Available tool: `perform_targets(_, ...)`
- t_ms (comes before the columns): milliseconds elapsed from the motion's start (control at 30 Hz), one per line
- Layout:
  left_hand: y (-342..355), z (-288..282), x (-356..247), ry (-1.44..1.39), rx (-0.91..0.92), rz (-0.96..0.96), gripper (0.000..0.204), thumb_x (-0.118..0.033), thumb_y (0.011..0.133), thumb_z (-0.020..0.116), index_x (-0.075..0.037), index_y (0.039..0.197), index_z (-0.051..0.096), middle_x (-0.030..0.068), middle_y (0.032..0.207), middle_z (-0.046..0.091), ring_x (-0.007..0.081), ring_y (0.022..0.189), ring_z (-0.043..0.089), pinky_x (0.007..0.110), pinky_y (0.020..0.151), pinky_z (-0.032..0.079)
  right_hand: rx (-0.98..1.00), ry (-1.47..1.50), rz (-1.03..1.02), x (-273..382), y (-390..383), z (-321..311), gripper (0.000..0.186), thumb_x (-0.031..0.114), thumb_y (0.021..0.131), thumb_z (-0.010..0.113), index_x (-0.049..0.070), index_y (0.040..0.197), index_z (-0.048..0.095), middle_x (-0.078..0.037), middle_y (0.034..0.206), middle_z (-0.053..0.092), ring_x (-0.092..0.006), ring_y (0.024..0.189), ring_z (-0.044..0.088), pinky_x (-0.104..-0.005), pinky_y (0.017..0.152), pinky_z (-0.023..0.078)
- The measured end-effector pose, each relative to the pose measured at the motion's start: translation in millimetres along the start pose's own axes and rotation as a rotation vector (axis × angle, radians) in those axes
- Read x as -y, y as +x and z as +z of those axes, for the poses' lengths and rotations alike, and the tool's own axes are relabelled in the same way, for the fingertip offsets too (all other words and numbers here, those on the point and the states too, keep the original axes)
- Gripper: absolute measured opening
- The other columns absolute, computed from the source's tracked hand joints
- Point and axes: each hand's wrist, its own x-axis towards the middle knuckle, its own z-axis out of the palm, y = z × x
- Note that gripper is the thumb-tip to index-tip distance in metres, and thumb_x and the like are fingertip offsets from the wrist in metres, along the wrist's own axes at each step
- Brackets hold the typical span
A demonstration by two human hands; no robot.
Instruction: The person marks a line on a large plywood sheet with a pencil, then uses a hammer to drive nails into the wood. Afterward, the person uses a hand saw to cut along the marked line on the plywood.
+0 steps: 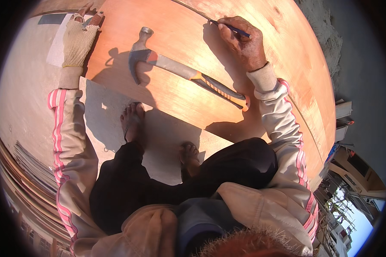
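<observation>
Dark blue, the slim pencil (240,32) slants over the reddish-orange wooden board (287,55), its tip toward the left at the end of a dark line (191,9) running to the upper edge of view. The right hand (244,45), bare, pinches the pencil between thumb and fingers in a writing grip. Marking appears to be the step in hand, judging by that grip and the tip's place at the surface. How much is drawn cannot be told: the dark line may be a mark or a seam, and a second thin line (306,122) lies beyond the right sleeve. No cut made along the dark line can be made out, so if one belongs to the work, it seems not yet done; what else is left does not show.

Lying unheld near the middle of the board is a claw hammer (173,67), its head toward the upper left. Farther left, the left hand (78,45), in a cream knitted glove with bare fingertips, has its fingers parted beside a white piece (57,47) and a grey-blue strip (51,19); whether it grips either, I cannot tell. Nearer the body, both bare feet (133,118) rest beyond the board's edge on a pale surface (94,107).
</observation>
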Motion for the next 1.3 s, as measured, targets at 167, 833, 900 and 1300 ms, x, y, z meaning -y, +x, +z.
perform_targets(167,9,17,26,-0.007,-0.005,-0.067,0.060,-0.046,0.095,0.072,-0.010,0.142,0.063,0.0183,0.133,0.066,0.0285,0.112,0.070,0.039,0.097,0.054,0.034,0.004,0.139,-8,-3,-11,0.017,0.015,0.096,0.071,0.001,0.105,0.074,-0.009,0.092,0.073,-0.0174,0.081,0.071,-0.0299,0.070,0.057)
perform_targets(833,-18,-8,62,-0.032,-0.076,-0.250,0.049,-0.035,0.098,0.073,-0.005,0.137,0.065,0.0150,0.130,0.066,0.0187,0.102,0.064,0.033,0.090,0.052,0.086,0.133,0.404,-95,-118,-68,0.023,0.011,0.099,0.070,-0.001,0.119,0.071,-0.006,0.102,0.071,-0.0146,0.093,0.066,-0.0282,0.079,0.054)
perform_targets(900,-9,-6,39,0.177,-0.087,-0.215,0.049,-0.033,0.099,0.074,-0.004,0.137,0.064,0.0126,0.130,0.067,0.0169,0.097,0.065,0.031,0.085,0.053,0.053,0.208,0.434,-95,-115,-69,0.023,0.011,0.099,0.070,0.000,0.119,0.072,-0.005,0.102,0.071,-0.0139,0.093,0.066,-0.0277,0.080,0.054)
perform_targets(1300,5,226,-162,0.050,0.542,0.588,0.045,-0.029,0.098,0.068,-0.007,0.137,0.063,0.0140,0.141,0.060,0.0263,0.130,0.058,0.044,0.107,0.046,0.069,0.294,0.510,-54,-134,-39,0.021,0.007,0.102,0.066,-0.006,0.118,0.068,-0.009,0.094,0.069,-0.0143,0.086,0.066,-0.0270,0.077,0.054)
